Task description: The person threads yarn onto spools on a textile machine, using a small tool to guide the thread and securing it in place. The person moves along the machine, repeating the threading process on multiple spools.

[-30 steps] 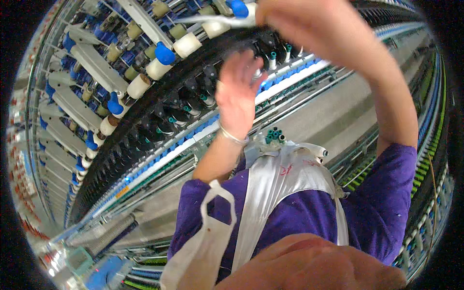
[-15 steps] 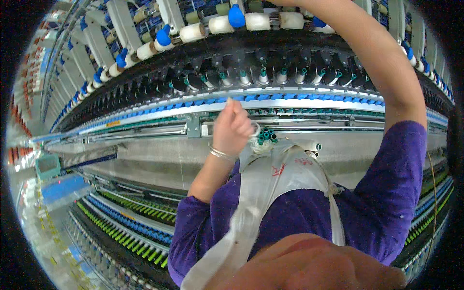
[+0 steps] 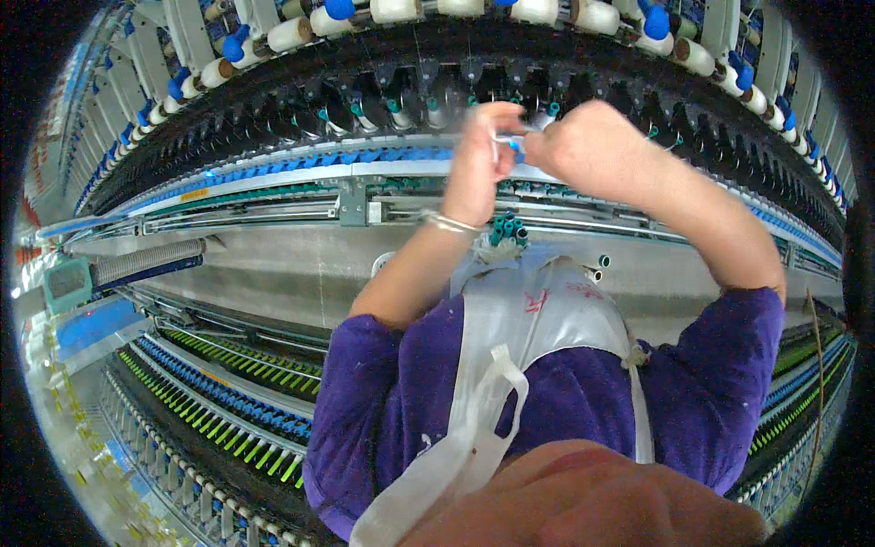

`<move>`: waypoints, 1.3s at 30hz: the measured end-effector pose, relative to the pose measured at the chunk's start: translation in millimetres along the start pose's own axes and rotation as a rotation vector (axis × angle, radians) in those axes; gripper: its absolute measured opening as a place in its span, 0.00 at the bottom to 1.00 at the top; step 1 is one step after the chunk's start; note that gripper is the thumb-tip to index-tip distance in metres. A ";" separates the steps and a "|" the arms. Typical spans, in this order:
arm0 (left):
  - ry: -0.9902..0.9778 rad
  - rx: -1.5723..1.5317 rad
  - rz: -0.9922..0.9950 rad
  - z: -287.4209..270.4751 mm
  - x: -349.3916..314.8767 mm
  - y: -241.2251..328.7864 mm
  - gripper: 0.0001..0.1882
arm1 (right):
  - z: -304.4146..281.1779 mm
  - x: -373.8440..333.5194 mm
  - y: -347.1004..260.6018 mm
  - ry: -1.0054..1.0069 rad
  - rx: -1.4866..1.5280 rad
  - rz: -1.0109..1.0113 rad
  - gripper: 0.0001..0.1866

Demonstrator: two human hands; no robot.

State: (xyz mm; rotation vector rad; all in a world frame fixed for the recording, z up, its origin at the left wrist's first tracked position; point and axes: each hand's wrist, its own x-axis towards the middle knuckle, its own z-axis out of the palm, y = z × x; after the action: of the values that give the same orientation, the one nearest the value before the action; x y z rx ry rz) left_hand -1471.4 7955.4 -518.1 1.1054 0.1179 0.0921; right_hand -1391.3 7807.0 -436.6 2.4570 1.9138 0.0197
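Both of my hands meet over the row of spindles on a spinning frame. My left hand (image 3: 480,162), a pale bangle at its wrist, has curved fingers smeared by motion. A thin whitish strand shows beside them. Close on its right, my right hand (image 3: 591,150) is closed, its knuckles upward and its fingertips toward the left hand; what it pinches is hidden. Just behind the hands stands a bobbin with a green tip (image 3: 550,111). Further left along the row is another green-tipped bobbin (image 3: 396,114).
White roving rollers (image 3: 460,7) and blue knobs (image 3: 656,22) line the machine above. Below the spindles runs a metal rail (image 3: 273,208). Green tubes (image 3: 509,230) poke from my white apron's pocket (image 3: 565,310). Behind me stands another frame with lime-green tubes (image 3: 228,438).
My right hand has come down from beyond the upper edge to the spindle row. My left hand has moved up and right to meet it. The whole view has shifted slightly.
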 end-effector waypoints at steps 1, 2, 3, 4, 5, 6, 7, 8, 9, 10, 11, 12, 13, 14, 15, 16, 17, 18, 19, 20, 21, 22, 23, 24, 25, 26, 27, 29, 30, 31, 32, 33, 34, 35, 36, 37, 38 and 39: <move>-0.079 0.284 -0.018 1.3 0.3 -7.6 0.18 | 11.3 -1.5 -8.7 0.054 0.062 0.016 0.05; -0.073 0.347 0.104 1.6 -2.7 -16.3 0.18 | 17.3 -2.8 -11.8 0.000 0.107 0.057 0.10; -0.081 0.441 0.184 -0.5 -8.3 -27.0 0.18 | 19.4 -3.3 -14.1 -0.051 0.283 0.075 0.11; -0.145 0.517 0.164 -14.6 -4.9 -34.3 0.19 | 18.9 -4.4 -12.1 -0.090 0.464 0.097 0.13; -0.174 0.692 0.344 -32.2 -1.1 -42.9 0.19 | 14.6 -5.2 -8.6 -0.128 0.642 0.118 0.15; -0.128 0.766 0.307 -48.8 2.2 -55.7 0.18 | 7.4 -5.7 -1.8 -0.241 0.846 0.182 0.19; -0.073 0.828 0.348 -68.4 4.6 -71.1 0.17 | 2.3 -5.4 1.8 -0.116 0.877 0.235 0.22; -0.012 0.847 0.226 -92.7 5.9 -87.5 0.15 | -5.8 -6.1 8.8 -0.100 0.907 0.341 0.21; 0.049 0.828 0.265 -120.2 6.6 -104.5 0.13 | -14.8 -7.0 17.2 -0.067 0.955 0.406 0.21; 0.119 0.952 0.159 -151.1 8.8 -120.6 0.13 | -22.8 -6.2 25.0 0.019 0.863 0.393 0.19; 0.172 1.047 0.152 -182.5 5.9 -135.6 0.14 | -31.2 -4.2 34.6 0.107 0.775 0.366 0.17; 0.227 1.191 0.030 -215.1 -0.8 -146.8 0.14 | -41.4 0.0 47.9 0.174 0.621 0.360 0.15; 0.171 1.432 -0.093 -247.1 -12.3 -154.0 0.15 | -51.5 3.8 61.3 0.176 0.516 0.469 0.13; 0.127 1.522 -0.339 -274.6 -25.8 -155.6 0.15 | -61.3 8.2 73.6 0.208 0.358 0.467 0.12; -0.089 1.705 -0.571 -297.4 -40.2 -153.0 0.15 | -76.5 12.5 90.0 0.238 0.431 0.673 0.08; -0.206 1.754 -0.694 -311.5 -53.1 -146.5 0.16 | -78.7 25.0 101.3 0.364 0.330 0.569 0.09; -0.378 1.787 -0.725 -316.8 -60.0 -136.8 0.16 | -84.9 36.9 111.6 0.288 0.140 0.510 0.09; -0.497 1.784 -0.683 -312.7 -62.9 -125.3 0.17 | -91.1 46.7 119.4 0.206 -0.046 0.450 0.10; -0.490 1.684 -0.575 -300.4 -59.0 -111.2 0.17 | -95.7 57.8 123.7 0.125 -0.231 0.385 0.10; -0.442 1.527 -0.491 -281.8 -49.1 -94.4 0.18 | -94.1 69.7 125.5 -0.012 -0.327 0.437 0.11; -0.243 1.158 -0.420 -255.1 -33.3 -79.2 0.16 | -91.6 82.4 126.8 -0.148 -0.421 0.486 0.12; -0.127 0.767 -0.271 -225.7 -15.9 -62.6 0.16 | -89.0 100.2 128.6 -0.338 -0.463 0.518 0.12; -0.133 0.610 -0.324 -198.6 4.5 -42.0 0.16 | -85.9 115.1 130.0 -0.530 -0.503 0.548 0.13; 0.044 0.224 -0.308 -163.5 15.9 -31.3 0.12 | -84.2 120.7 130.8 -0.724 -0.539 0.575 0.14; 0.026 0.023 -0.297 -135.4 30.6 -16.4 0.11 | -81.2 122.8 132.8 -0.693 -0.533 0.574 0.15; -0.079 -0.229 -0.203 -110.8 46.7 -2.2 0.11 | -79.1 121.7 135.2 -0.664 -0.526 0.570 0.16; -0.083 -0.328 -0.219 -90.3 60.8 10.8 0.12 | -77.4 118.5 138.0 -0.636 -0.517 0.566 0.17; -0.059 -0.419 -0.145 -55.0 84.5 25.1 0.13 | -76.3 105.8 143.5 -0.466 -0.385 0.595 0.20; 0.047 -0.460 -0.175 -43.6 100.8 31.2 0.13 | -75.7 97.7 145.5 -0.359 -0.321 0.553 0.20; 0.115 -0.402 -0.164 -35.4 113.7 34.6 0.15 | -75.4 91.4 146.9 -0.255 -0.255 0.511 0.21; 0.147 -0.390 -0.158 -31.2 125.1 37.0 0.18 | -75.9 87.4 148.2 -0.242 -0.180 0.493 0.21; 0.204 -0.370 -0.186 -28.6 135.7 37.8 0.21 | -75.8 84.5 148.9 -0.239 -0.155 0.492 0.21; 0.289 -0.226 -0.120 -28.1 145.1 37.8 0.19 | -76.2 82.1 149.9 -0.237 -0.132 0.493 0.21; 0.400 -0.078 -0.082 -29.2 153.0 36.8 0.19 | -75.7 81.6 150.6 -0.238 -0.109 0.494 0.21; 0.399 -0.026 -0.017 -30.4 155.5 31.4 0.19 | -76.0 80.5 151.7 -0.215 -0.067 0.506 0.20; 0.383 0.007 0.023 -33.4 156.1 26.1 0.21 | -75.8 80.3 152.9 -0.171 -0.078 0.482 0.18; 0.364 0.038 0.040 -37.2 153.9 19.1 0.23 | -76.2 79.3 154.5 -0.126 -0.088 0.459 0.17; 0.327 0.073 0.074 -41.5 151.8 11.4 0.25 | -76.3 78.2 156.4 -0.083 -0.101 0.436 0.15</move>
State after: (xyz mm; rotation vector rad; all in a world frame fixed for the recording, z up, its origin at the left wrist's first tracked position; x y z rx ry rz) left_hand -1327.2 8017.3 -533.8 1.1611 0.3758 0.3369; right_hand -1222.5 7845.6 -356.3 2.6996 1.2808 0.0231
